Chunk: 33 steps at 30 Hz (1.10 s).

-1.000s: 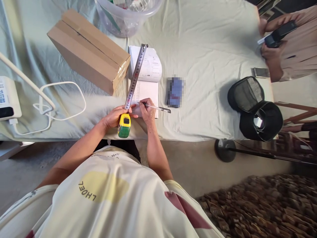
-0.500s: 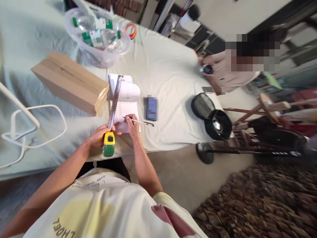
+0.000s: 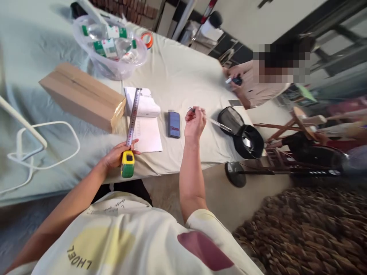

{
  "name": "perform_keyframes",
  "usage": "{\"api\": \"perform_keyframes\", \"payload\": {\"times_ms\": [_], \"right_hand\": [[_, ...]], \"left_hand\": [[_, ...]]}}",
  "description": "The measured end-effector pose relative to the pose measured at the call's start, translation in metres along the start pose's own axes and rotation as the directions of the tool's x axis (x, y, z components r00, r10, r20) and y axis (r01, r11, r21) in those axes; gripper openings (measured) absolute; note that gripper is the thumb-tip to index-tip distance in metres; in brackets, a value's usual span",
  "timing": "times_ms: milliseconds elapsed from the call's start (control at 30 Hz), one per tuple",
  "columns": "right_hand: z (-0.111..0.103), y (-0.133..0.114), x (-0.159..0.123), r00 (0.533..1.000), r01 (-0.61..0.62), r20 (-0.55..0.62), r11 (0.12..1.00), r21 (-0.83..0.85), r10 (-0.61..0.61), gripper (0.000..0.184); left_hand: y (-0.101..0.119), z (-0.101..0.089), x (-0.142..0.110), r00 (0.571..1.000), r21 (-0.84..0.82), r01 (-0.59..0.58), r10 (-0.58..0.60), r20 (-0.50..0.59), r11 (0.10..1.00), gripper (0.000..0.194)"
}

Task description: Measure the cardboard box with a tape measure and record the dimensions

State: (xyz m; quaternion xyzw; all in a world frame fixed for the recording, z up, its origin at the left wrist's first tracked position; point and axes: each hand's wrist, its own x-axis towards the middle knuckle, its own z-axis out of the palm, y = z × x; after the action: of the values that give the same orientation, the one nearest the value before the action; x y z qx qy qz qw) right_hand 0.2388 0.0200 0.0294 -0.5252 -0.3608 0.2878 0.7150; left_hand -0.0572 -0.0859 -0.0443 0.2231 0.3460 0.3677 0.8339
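Note:
My left hand point(image 3: 117, 153) grips a yellow and green tape measure point(image 3: 127, 165) at the table's near edge. Its blade point(image 3: 133, 116) is pulled out and lies across an open notebook point(image 3: 150, 134) whose upper page curls over. My right hand point(image 3: 195, 123) is raised to the right of the notebook, fingers closed around a pen point(image 3: 220, 125) that points off to the right. Between the notebook and that hand lies a smartphone point(image 3: 174, 124) with its screen lit. A cardboard box point(image 3: 83, 97) stands just left of the notebook.
A clear plastic tub point(image 3: 114, 70) of bottles and an orange tape roll point(image 3: 147, 39) stand at the back. A white cord point(image 3: 69, 133) loops at left. An open black case point(image 3: 249, 142) lies at right. Another person point(image 3: 263, 86) sits at the far side holding something dark.
My right hand has lifted off the notebook and moved right past the smartphone, carrying the pen. My left hand stays on the tape measure.

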Motion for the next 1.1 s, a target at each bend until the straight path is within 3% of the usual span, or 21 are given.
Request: {"api": "perform_keyframes", "payload": {"times_ms": [67, 133, 200, 267, 500, 600, 733, 1100], "right_hand": [[0.010, 0.022, -0.042, 0.982, -0.034, 0.181, 0.993, -0.111, 0.054, 0.025], [0.019, 0.042, -0.084, 0.929, -0.034, 0.352, 0.974, -0.225, 0.114, 0.022], [0.024, 0.057, -0.114, 0.880, -0.005, 0.452, 0.954, -0.299, 0.146, 0.016], [0.027, 0.066, -0.131, 0.860, 0.030, 0.487, 0.938, -0.346, 0.152, 0.011], [0.028, 0.087, -0.140, 0.867, 0.154, 0.488, 0.881, -0.448, 0.096, 0.012], [0.026, 0.090, -0.141, 0.883, 0.148, 0.463, 0.885, -0.441, 0.083, 0.013], [0.024, 0.088, -0.140, 0.861, 0.143, 0.496, 0.886, -0.441, 0.108, 0.013], [0.025, 0.092, -0.138, 0.860, 0.151, 0.499, 0.883, -0.445, 0.104, 0.014]], "left_hand": [[-0.002, -0.002, 0.001, 1.000, -0.010, -0.010, 0.010, 0.016, 1.000, 0.014], [-0.004, -0.006, 0.003, 0.999, -0.009, 0.004, -0.003, 0.046, 1.000, 0.017], [-0.005, -0.008, 0.004, 0.997, -0.006, 0.016, -0.015, 0.073, 1.000, 0.018], [-0.005, -0.009, 0.004, 0.996, -0.005, 0.023, -0.023, 0.087, 1.000, 0.018], [-0.005, -0.009, 0.007, 0.994, -0.028, 0.051, -0.048, 0.101, 0.998, 0.019], [-0.004, -0.009, 0.008, 0.994, -0.030, 0.055, -0.052, 0.096, 0.998, 0.017], [-0.003, -0.008, 0.008, 0.994, -0.029, 0.058, -0.055, 0.091, 0.998, 0.018], [-0.002, -0.008, 0.008, 0.994, -0.028, 0.051, -0.048, 0.096, 0.998, 0.019]]}}
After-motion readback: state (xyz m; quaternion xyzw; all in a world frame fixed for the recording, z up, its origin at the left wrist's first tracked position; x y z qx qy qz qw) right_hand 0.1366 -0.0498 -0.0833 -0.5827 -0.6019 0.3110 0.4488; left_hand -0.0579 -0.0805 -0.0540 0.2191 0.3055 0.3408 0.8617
